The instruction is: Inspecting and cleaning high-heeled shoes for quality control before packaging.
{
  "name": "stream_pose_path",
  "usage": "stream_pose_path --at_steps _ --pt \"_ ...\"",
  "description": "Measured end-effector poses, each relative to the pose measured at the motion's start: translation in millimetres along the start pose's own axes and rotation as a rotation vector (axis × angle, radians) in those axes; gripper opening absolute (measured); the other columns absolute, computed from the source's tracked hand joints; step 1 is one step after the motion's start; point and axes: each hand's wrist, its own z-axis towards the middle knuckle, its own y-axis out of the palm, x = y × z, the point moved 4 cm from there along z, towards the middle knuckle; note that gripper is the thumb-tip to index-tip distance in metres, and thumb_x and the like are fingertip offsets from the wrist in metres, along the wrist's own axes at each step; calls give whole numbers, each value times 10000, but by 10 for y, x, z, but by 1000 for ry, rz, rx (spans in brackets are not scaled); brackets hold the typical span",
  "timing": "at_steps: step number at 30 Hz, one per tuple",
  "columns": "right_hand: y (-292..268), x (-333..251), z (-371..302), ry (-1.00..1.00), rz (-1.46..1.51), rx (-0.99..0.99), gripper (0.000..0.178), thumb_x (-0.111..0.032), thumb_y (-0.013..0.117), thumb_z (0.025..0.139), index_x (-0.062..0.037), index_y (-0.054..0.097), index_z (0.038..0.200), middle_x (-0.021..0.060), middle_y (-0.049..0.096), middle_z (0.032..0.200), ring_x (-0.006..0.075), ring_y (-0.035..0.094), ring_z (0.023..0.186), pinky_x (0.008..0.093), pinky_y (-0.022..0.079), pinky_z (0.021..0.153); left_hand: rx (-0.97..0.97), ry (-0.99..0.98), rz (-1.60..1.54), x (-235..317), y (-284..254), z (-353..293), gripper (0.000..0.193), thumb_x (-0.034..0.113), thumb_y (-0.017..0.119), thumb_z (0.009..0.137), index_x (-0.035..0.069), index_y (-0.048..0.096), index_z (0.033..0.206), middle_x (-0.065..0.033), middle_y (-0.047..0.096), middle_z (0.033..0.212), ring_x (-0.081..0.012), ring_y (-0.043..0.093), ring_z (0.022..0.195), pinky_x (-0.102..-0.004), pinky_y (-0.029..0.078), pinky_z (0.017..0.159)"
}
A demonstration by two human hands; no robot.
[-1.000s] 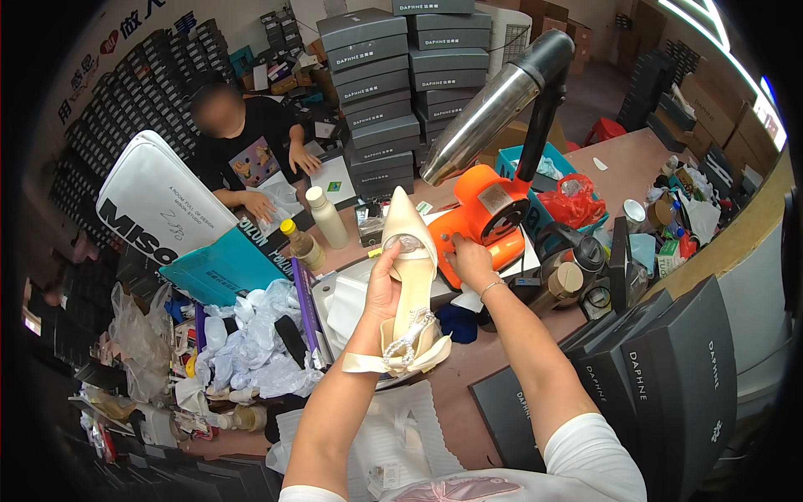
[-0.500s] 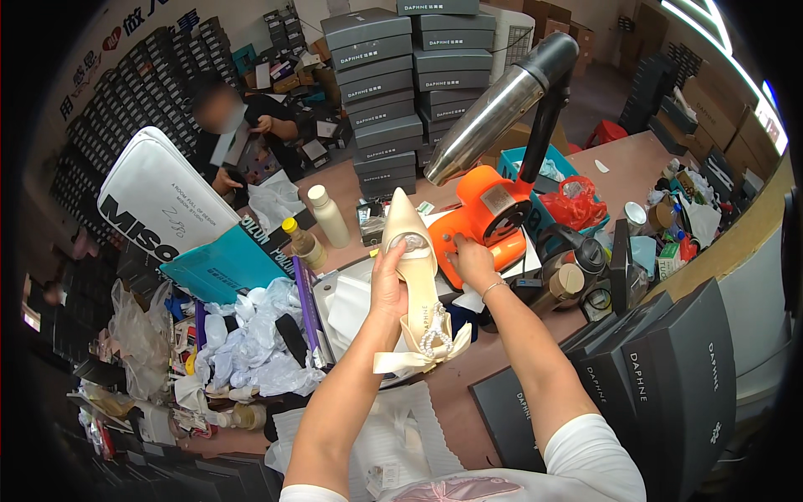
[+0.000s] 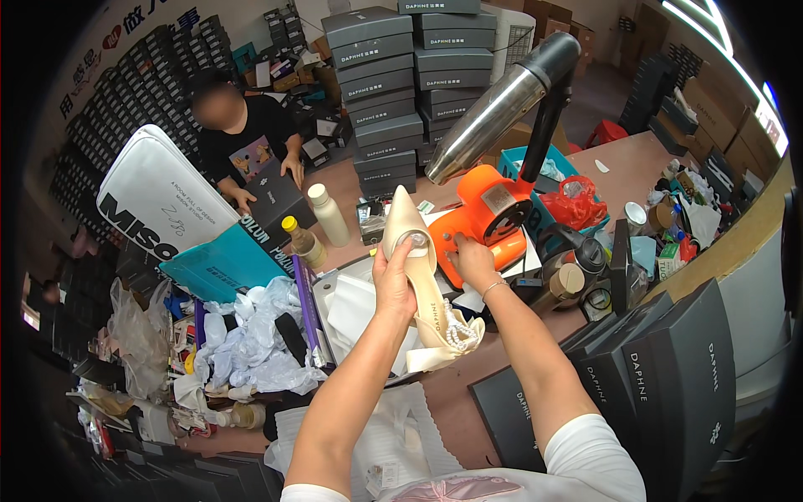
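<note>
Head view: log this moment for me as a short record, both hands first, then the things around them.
left hand: holds the cream pointed shoe
right hand: fingers at the orange blower
shoe: toe away from the person, bow at the near end
blower: metal nozzle above its body
beyond: white bottle, yellow-capped bottle
co-worker: hands on a dark box

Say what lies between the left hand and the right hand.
In the head view, the cream shoe gripped by the left hand, then a strip of the orange machine at which the right hand rests.
</note>
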Motion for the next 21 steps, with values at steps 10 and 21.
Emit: stream_pose_path --at_steps 10,21 --pt "47 29 8 3 11 15 340 -279 694 791 -61 562 1017 154 654 871 356 656 770 458 522 683 36 28 51 3 31 -11 401 67 711 817 55 533 1175 -66 618 1054 -171 618 911 -317 529 760" --pt "-2 -2 2 10 10 -8 331 -245 692 788 -59 558 1027 159 648 882 348 661 796 445 538 693 68 66 145 -18 37 27 439 82 729 798 53 523 1185 -76 615 1043 -175 619 899 -318 531 734"
